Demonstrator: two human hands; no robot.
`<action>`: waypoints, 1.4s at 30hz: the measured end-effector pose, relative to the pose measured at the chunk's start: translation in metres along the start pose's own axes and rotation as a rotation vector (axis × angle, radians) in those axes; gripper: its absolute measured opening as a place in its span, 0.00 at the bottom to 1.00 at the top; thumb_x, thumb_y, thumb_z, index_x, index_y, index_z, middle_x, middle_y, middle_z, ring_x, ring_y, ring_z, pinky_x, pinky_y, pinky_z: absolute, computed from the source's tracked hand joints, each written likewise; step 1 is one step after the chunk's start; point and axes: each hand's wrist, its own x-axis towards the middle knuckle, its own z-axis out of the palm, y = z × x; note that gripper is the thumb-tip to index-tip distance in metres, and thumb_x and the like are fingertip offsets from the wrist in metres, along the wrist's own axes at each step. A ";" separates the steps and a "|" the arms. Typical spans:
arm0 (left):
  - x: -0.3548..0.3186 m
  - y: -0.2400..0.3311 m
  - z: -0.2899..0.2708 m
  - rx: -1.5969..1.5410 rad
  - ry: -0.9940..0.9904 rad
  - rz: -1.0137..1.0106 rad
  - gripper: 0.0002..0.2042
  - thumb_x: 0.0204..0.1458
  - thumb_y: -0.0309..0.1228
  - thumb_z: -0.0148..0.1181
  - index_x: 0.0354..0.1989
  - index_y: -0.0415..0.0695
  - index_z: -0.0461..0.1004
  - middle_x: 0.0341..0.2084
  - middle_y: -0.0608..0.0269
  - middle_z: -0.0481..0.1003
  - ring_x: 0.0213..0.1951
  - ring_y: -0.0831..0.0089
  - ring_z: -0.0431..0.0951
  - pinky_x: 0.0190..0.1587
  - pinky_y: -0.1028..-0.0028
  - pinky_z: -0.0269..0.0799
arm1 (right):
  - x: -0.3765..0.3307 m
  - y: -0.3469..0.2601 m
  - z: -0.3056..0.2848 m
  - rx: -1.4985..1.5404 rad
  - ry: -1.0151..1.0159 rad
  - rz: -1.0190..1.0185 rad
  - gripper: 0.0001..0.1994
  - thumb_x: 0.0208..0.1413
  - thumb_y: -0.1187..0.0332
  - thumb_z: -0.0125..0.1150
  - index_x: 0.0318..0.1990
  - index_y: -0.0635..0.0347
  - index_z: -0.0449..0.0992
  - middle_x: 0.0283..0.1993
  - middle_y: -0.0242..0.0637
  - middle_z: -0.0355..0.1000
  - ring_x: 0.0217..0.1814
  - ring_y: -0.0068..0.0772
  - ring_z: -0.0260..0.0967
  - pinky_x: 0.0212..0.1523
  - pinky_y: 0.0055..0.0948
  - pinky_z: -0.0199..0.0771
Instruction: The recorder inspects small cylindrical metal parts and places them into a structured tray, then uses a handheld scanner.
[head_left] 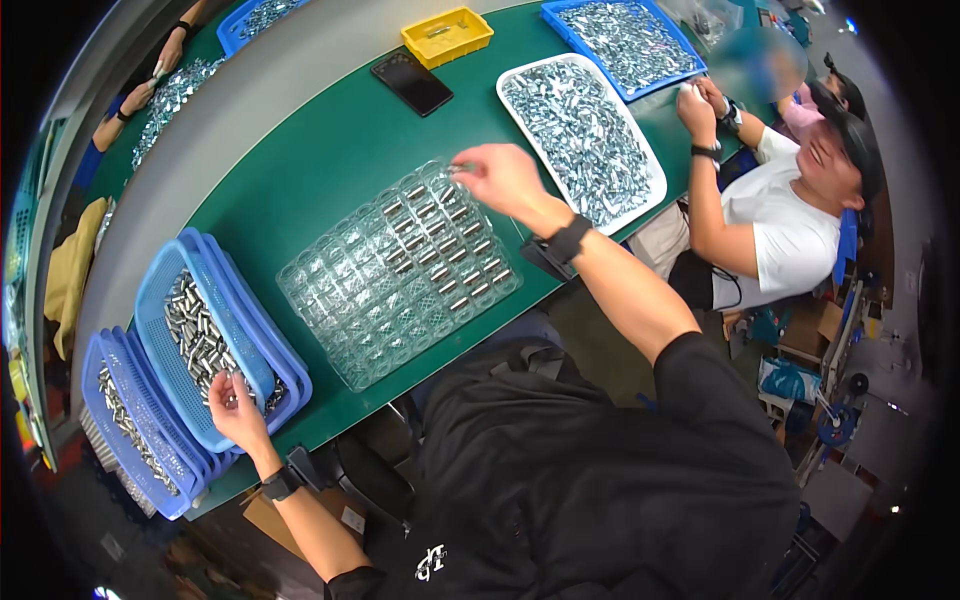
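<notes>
A clear plastic tray (330, 310) with rows of round pockets lies at a slant on the green table. Short silver metal cylinders (437, 272) fill several pockets on its right side. My right hand (505, 182) is over the tray's far right corner, thumb and fingers pinched on a small metal cylinder (458, 168), partly hidden by the fingertips. On the left, my left hand (238, 415) reaches over the near end of a blue plastic basket (160, 300) that holds many loose metal cylinders (195, 325). Its fingers are curled together, and what lies in them is hard to see.
Another blue basket (130, 450) of cylinders stands further left. Beyond the tray are a black phone (412, 83), a yellow bin (447, 52), a white tub (655, 185) and a blue tub (697, 62) of metal parts. A co-worker (770, 220) sits at right; another's hands (138, 98) work far left.
</notes>
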 end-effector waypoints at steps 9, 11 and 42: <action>0.025 -0.038 -0.018 0.751 -0.187 -0.009 0.13 0.44 0.30 0.61 0.39 0.40 0.74 0.22 0.63 0.74 0.26 0.72 0.73 0.32 0.75 0.69 | 0.066 0.041 0.069 -0.475 -0.481 -0.066 0.09 0.43 0.67 0.58 0.34 0.52 0.78 0.28 0.40 0.74 0.34 0.44 0.72 0.35 0.40 0.72; 0.034 -0.030 -0.014 0.929 -0.225 0.116 0.13 0.43 0.30 0.61 0.39 0.42 0.75 0.21 0.62 0.74 0.26 0.69 0.74 0.32 0.73 0.69 | 0.067 0.042 0.071 -0.460 -0.472 -0.076 0.09 0.43 0.67 0.58 0.34 0.52 0.78 0.28 0.40 0.74 0.34 0.45 0.72 0.35 0.40 0.72; -0.034 0.099 -0.020 -0.622 -0.536 0.432 0.10 0.40 0.19 0.65 0.33 0.38 0.73 0.32 0.59 0.74 0.35 0.73 0.71 0.37 0.77 0.65 | -0.097 -0.244 0.049 1.119 -0.748 0.564 0.17 0.58 0.57 0.51 0.30 0.63 0.76 0.18 0.29 0.68 0.16 0.15 0.61 0.16 0.14 0.59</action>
